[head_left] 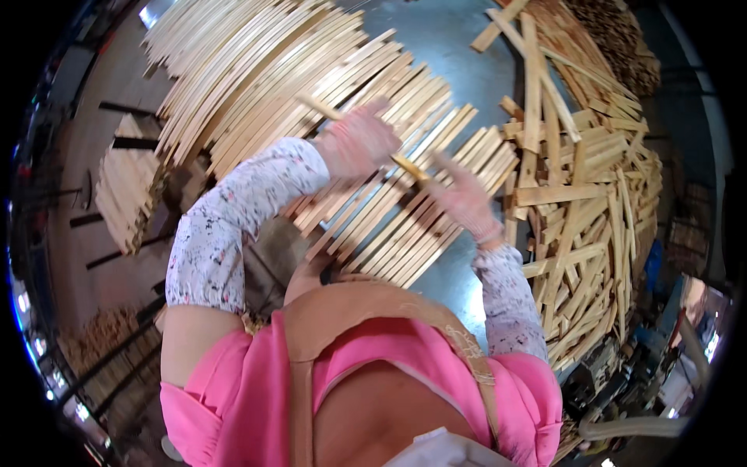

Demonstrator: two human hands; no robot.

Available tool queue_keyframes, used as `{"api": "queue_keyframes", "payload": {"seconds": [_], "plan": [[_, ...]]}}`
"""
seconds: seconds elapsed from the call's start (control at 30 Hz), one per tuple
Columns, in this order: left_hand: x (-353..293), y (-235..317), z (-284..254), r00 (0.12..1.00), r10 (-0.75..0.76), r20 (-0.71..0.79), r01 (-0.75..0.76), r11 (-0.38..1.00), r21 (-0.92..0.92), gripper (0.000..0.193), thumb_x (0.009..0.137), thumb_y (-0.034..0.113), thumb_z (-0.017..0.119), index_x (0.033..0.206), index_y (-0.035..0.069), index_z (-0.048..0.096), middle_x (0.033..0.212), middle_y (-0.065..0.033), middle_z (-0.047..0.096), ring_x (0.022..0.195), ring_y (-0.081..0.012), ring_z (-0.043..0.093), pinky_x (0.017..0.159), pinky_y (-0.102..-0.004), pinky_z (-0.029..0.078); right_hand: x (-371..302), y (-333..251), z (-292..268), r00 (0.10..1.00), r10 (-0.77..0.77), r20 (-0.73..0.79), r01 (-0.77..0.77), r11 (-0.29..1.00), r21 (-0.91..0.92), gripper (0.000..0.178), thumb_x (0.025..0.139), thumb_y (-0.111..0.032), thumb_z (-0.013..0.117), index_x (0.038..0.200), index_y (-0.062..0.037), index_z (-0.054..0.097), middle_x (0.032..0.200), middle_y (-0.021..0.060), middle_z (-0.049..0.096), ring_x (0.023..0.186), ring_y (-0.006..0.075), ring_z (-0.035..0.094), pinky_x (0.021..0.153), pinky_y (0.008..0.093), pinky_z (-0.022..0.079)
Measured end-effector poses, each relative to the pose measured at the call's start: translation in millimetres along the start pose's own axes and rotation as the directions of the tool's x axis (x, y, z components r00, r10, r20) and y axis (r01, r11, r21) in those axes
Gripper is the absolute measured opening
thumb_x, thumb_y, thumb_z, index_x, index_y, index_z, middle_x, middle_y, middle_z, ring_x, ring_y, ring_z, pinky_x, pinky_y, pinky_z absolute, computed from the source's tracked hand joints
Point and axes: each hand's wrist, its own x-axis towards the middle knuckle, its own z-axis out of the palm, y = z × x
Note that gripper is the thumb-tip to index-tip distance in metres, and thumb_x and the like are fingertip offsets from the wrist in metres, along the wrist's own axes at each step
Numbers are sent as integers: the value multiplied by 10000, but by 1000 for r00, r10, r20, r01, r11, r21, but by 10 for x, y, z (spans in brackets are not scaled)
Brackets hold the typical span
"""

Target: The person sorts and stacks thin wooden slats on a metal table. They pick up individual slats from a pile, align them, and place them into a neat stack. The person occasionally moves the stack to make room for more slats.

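Left hand (360,142) grips a stick (409,166); right hand (464,201) blurred, hold unclear. A slip could scatter the slats (268,101).

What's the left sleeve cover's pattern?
The sleeve cover is white with dark and pink flecks; see head view.

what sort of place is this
Probably a woodworking shop: rows of wooden strips lie across a shiny table, with a jumbled heap of wood pieces at the right.
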Motion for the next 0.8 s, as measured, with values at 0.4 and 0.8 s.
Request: {"api": "queue_keyframes", "payload": {"seconds": [0.4,0.8], "plan": [[-1499,-1942,2706,471,-852,-230,762,524,-380,664,982,416,700,1583,250,470,1566,-108,513,1427,-338,513,1157,-516,426,-1158,1020,1412,850,516,-106,-458,823,336,939,996,-374,735,1651,81,240,1449,286,624,1296,387,618,1145,404,457],[-1466,-2606,3141,433,-867,-247,807,495,-322,694,1027,464,643,1657,267,429,1646,-129,482,1500,-352,466,1208,-517,412,28,174,1641,827,562,-20,-522,780,345,753,959,-259,762,1551,48,411,1335,219,691,1196,289,660,1057,380,506]]}}
